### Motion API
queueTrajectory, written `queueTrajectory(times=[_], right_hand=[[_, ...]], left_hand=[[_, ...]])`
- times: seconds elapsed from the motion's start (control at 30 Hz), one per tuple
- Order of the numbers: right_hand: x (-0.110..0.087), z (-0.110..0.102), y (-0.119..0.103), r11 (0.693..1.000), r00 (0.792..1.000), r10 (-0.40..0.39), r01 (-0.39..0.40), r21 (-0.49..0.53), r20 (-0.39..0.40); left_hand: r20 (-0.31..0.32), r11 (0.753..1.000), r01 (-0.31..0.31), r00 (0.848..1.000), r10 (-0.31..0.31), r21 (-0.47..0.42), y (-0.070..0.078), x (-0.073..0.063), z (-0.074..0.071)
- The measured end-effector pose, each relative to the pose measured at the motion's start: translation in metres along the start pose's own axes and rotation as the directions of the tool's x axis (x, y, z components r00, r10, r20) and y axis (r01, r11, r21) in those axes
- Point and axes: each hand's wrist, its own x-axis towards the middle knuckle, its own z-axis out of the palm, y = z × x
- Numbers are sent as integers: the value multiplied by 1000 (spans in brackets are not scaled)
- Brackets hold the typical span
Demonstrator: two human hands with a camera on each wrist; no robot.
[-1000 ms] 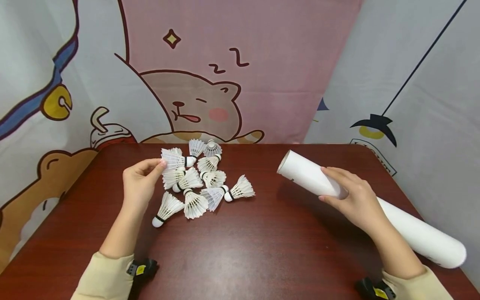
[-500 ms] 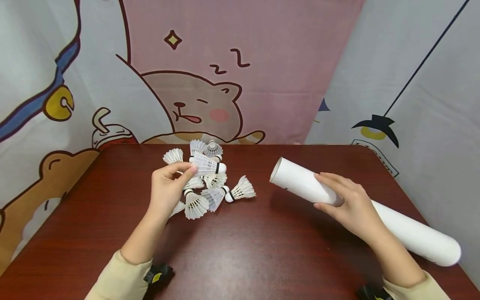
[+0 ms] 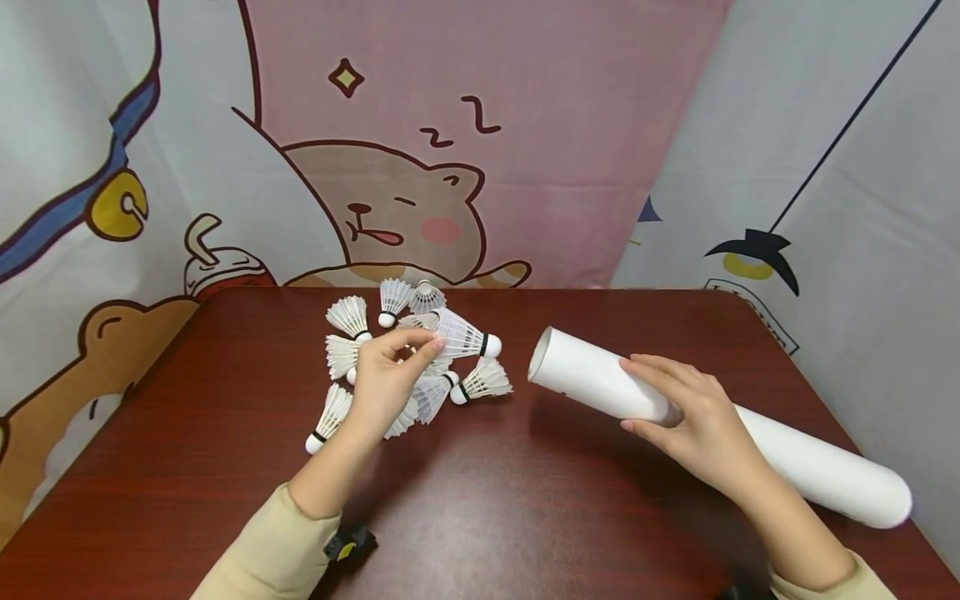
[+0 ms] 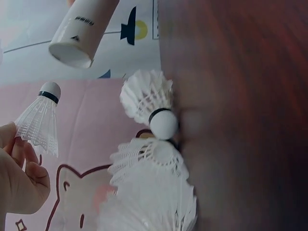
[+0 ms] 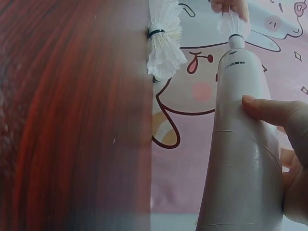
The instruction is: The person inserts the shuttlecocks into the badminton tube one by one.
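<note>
Now pinched between the closed-up fingers of a left hand (image 3: pixel 386 379), a shuttlecock (image 3: pixel 461 335) points its white tip toward three o'clock, near a white tube (image 3: pixel 592 377). Fingers of a right hand (image 3: pixel 701 421), parted wide, grip the tube. More shuttlecocks (image 3: pixel 347 316) lie on the table (image 3: pixel 480 500) at the tube's nine o'clock.

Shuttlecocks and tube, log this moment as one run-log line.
left hand: pinches shuttlecock, cork end toward tube | right hand: grips tube | shuttlecock: outside tube | other shuttlecocks: on table
</note>
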Motion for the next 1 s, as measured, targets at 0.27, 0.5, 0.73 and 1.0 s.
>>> queueTrajectory(times=[0.27, 0.5, 0.73, 1.0], right_hand=[[0, 0, -4, 1000, 1000, -4, 4, -8, 7], [0, 1, -8, 1000, 1000, -5, 5, 5, 13], [0, 2, -10, 1000, 1000, -22, 22, 12, 15], [0, 1, -12, 999, 999, -38, 37, 21, 14]], left_hand=[[52, 999, -34, 998, 35, -32, -1, -6, 18], [117, 993, -65, 990, 76, -94, 0, -10, 36], [166, 990, -52, 983, 74, -128, 1, -13, 53], [209, 990, -62, 974, 87, -124, 1, -15, 68]])
